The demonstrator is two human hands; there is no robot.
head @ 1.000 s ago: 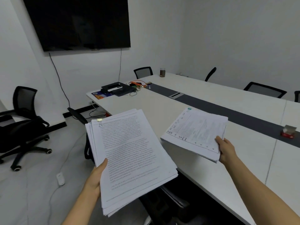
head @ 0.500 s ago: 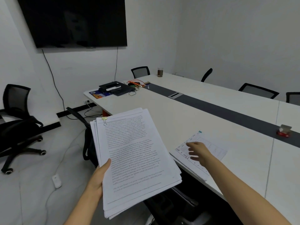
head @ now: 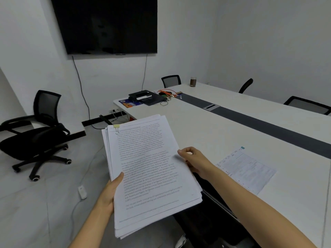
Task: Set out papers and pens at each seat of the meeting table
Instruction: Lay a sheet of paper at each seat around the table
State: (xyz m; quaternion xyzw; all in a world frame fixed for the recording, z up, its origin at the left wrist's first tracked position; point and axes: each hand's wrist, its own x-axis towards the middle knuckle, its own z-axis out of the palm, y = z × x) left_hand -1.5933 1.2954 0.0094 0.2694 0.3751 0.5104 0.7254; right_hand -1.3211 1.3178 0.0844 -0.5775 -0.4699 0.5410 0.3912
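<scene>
A thick stack of printed papers (head: 148, 169) with a yellow binder clip at its top left corner is held in front of me, over the table's near edge. My left hand (head: 112, 190) grips its lower left side, thumb on top. My right hand (head: 194, 161) pinches the stack's right edge. One clipped set of papers (head: 246, 170), with a teal clip, lies flat on the white meeting table (head: 206, 133) to the right of my right arm. No pens are visible near me.
A dark strip (head: 259, 122) runs down the table's middle. At the far end lie a black device and folder (head: 146, 98), orange cables (head: 166, 92) and a cup (head: 193, 81). Black chairs stand around the table; one chair (head: 35, 133) stands on the floor to the left. A screen hangs on the wall.
My right hand laid the teal-clipped set on the table, let it go, and moved left to the right edge of the held stack. The view shifted left.
</scene>
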